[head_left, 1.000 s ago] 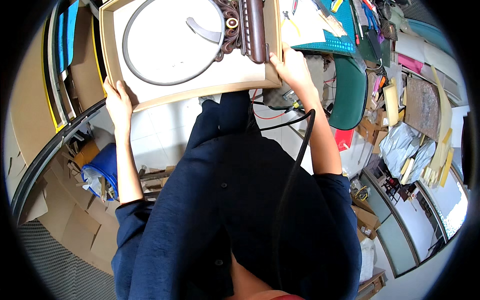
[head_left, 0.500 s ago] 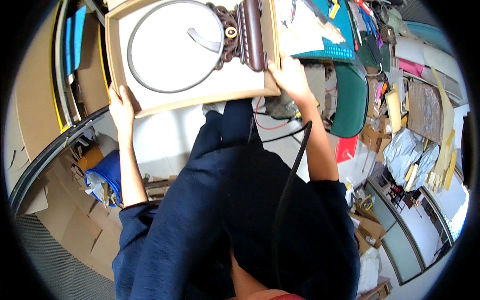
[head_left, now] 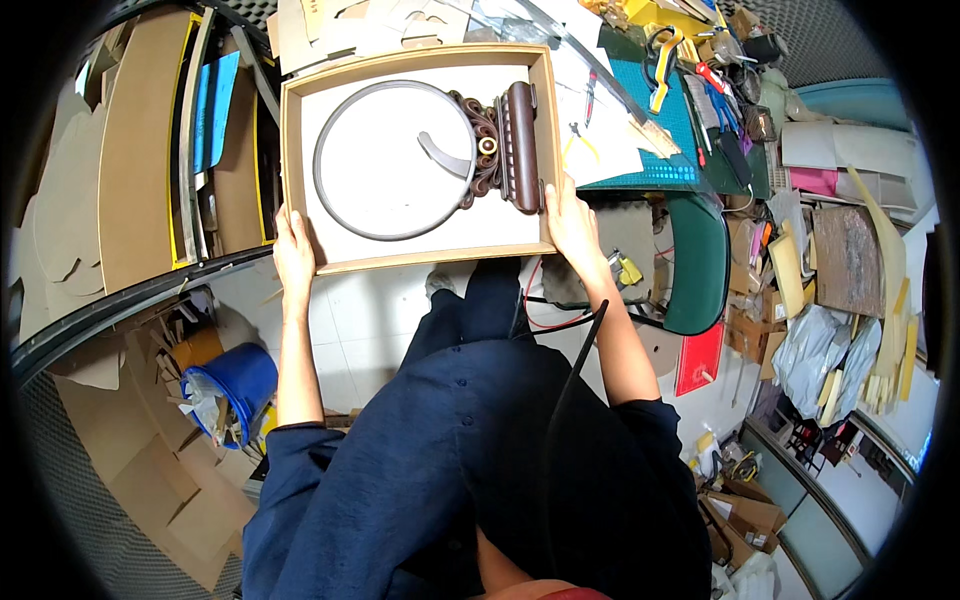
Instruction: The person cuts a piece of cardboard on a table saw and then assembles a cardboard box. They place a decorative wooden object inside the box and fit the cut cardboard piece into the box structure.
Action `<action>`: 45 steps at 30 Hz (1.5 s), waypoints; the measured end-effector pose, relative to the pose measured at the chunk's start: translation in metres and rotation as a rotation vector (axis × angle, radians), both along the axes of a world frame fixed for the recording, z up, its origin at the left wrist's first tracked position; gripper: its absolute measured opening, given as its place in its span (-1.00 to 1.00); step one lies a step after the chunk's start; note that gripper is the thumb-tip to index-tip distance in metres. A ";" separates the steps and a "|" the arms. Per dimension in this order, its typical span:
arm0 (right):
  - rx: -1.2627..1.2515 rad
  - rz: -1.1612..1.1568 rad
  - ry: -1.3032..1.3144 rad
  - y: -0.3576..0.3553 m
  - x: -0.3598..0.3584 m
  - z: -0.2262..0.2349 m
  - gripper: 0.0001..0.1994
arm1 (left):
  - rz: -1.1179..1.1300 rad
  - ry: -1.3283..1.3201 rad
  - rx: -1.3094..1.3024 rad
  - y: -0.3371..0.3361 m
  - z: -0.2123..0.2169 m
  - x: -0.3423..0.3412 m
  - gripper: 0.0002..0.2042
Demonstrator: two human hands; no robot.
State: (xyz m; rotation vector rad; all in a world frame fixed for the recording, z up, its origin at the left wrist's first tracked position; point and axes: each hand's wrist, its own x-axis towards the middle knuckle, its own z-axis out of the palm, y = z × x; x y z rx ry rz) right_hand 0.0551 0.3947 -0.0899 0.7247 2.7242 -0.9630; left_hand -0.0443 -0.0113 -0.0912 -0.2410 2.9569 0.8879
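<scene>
Between my hands is a shallow tan box (head_left: 430,264) with a white inside, its open side up. Inside it lies a dark brown carved stand (head_left: 521,150) with scrollwork, joined to a large thin dark ring (head_left: 395,239). A curved dark piece (head_left: 445,156) reaches from the scrollwork into the ring. My left hand (head_left: 294,253) grips the box at its near left corner, fingers along the outer wall. At the near right corner my right hand (head_left: 573,225) is closed on the box wall. The undersides of both grips are hidden.
Right of the box lie a teal cutting mat (head_left: 640,178), pliers (head_left: 580,145), a metal ruler (head_left: 575,45) and a yellow-handled tool (head_left: 663,70). A green chair (head_left: 695,270) stands below them. Cardboard sheets (head_left: 140,170) lean at left, above a blue bin (head_left: 250,380).
The box now appears lower, further right and smaller, with its far wall in view. The surroundings have also shifted down in the picture. Both hands keep their hold on the box.
</scene>
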 end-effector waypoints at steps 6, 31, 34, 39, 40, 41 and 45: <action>-0.021 0.003 0.032 0.000 0.000 -0.001 -0.49 | 0.010 -0.060 0.107 0.001 0.005 0.001 -0.51; 0.234 -0.046 0.041 -0.019 0.006 -0.002 -0.64 | 0.025 -0.014 0.014 -0.001 -0.004 0.002 -0.49; 0.238 -0.090 0.045 -0.023 0.007 -0.005 -0.65 | 0.016 -0.023 0.005 -0.002 -0.005 0.002 -0.48; 0.179 -0.152 0.103 -0.025 0.009 -0.007 -0.64 | -0.080 0.144 -0.090 -0.001 -0.010 0.000 -0.36; 0.179 -0.152 0.100 -0.025 0.008 -0.009 -0.64 | -0.187 0.362 -0.180 0.009 -0.004 -0.005 -0.39; 0.185 -0.152 0.098 -0.023 0.007 -0.012 -0.63 | -0.294 0.379 -0.098 0.032 0.018 -0.018 -0.43; 0.130 -0.151 0.113 -0.021 0.010 -0.013 -0.61 | -0.645 0.413 0.086 0.166 0.037 -0.056 -0.51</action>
